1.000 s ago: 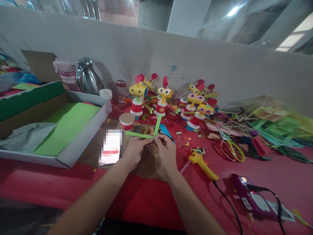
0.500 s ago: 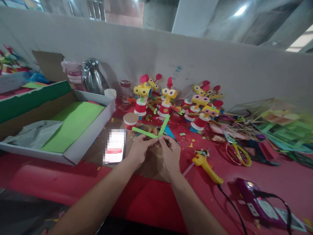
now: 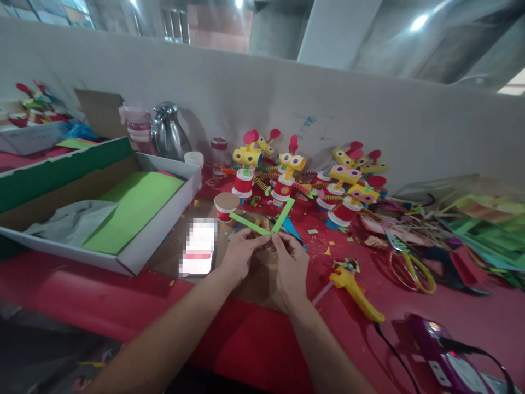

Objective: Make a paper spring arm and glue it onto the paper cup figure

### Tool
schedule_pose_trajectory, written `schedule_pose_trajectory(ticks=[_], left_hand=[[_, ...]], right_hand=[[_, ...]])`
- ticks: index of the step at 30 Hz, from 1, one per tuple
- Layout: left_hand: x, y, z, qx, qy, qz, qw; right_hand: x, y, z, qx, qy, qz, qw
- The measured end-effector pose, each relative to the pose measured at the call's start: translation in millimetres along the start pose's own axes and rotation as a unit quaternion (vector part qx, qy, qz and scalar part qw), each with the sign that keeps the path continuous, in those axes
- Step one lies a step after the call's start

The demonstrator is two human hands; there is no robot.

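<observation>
It's dim and greyish in here, though a white lamp (image 3: 419,22) flares high to the right of the steel jug (image 3: 171,137), which carries bright glints and casts a soft shadow on the pale wall (image 3: 246,93) just right of it. Nearer me than the jug, the phone (image 3: 203,243) glares white, partly broken into mosaic blocks, while the red tablecloth (image 3: 77,295) takes a dull sheen and the green strips (image 3: 284,215) look fairly clear. Far right of the jug, the paper heap (image 3: 488,219) smears into blur and edges look stretched.
</observation>
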State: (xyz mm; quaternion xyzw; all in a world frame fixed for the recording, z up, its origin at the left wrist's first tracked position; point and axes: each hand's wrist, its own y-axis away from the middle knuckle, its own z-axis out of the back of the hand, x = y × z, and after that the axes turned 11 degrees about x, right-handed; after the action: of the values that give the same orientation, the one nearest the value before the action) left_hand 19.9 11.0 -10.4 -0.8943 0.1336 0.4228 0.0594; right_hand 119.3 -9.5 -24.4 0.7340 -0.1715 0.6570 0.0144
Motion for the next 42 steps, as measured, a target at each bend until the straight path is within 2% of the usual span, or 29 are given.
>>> schedule_pose_trajectory(ticks=[7,18,23,30,37,42], left_hand=[[-1.8,3.0,-3.6,-0.023,0.008,0.014,1.0],[2.7,2.8,-4.6,-0.025,0.035,0.02,0.999],[1.0,2.6,-5.5,-0.031,0.032,0.007,0.999],[0.2,1.3,-4.1,-0.026,0.002,0.01,1.0],[-4.6,0.9,-6.4,-0.035,0.04,0.036,0.998],[-5.2,1.1,-9.2,-0.039,0.04,0.039,0.998]], right_hand=[[1.8,2.9,-1.8,-0.007,0.012,0.0,1.0],[-1.4,0.9,-2.2,-0.015,-0.021,-0.002,1.0],[-1.4,0.1,-2.7,-0.001,-0.049,0.001,0.999],[2.5,0.3,-1.2,0.008,-0.03,-0.007,0.999],[-1.8,-0.1,-1.3,0.045,-0.028,-0.01,0.999],[-1.1,-0.8,-1.6,0.037,-0.048,-0.014,0.998]])
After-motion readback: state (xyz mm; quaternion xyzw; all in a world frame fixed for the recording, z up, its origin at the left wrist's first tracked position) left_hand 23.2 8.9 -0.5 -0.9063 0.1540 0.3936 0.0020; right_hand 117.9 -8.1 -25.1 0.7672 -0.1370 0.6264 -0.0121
